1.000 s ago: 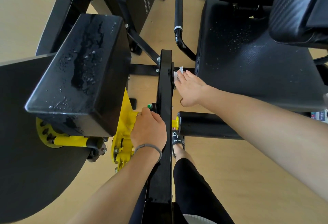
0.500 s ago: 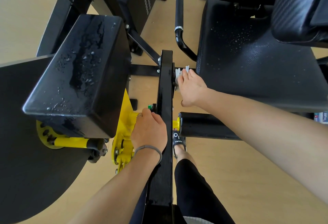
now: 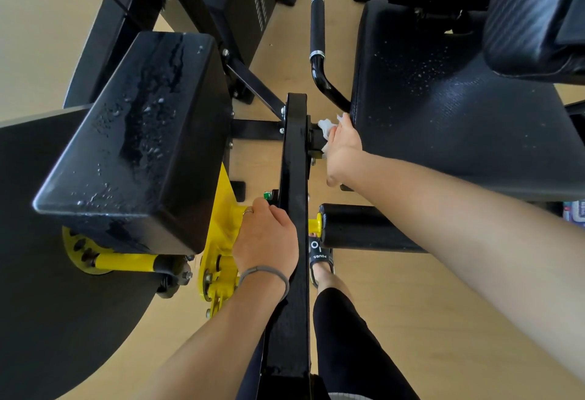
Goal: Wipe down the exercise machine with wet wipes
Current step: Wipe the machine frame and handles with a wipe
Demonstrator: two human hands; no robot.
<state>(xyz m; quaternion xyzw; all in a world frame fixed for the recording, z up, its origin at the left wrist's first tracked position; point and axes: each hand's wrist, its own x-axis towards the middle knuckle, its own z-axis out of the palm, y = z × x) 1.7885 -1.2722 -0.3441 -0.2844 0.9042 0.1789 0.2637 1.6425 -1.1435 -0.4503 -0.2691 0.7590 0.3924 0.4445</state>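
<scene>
A white wet wipe (image 3: 326, 127) is held in the right hand (image 3: 343, 146) and pressed against the black bar (image 3: 294, 178), beside the wet seat (image 3: 443, 108). The yellow part (image 3: 226, 219) is gripped by the left hand (image 3: 269, 241).

A narrow gap is left between the black upright bar (image 3: 296, 178) and the seat pad (image 3: 443, 114), and it is filled by the right hand (image 3: 343, 146). Below, it is closed off by the foam roller (image 3: 364, 228); left of the bar, passage is blocked by the wet black pad (image 3: 142, 140) and yellow bracket (image 3: 221, 235).
</scene>
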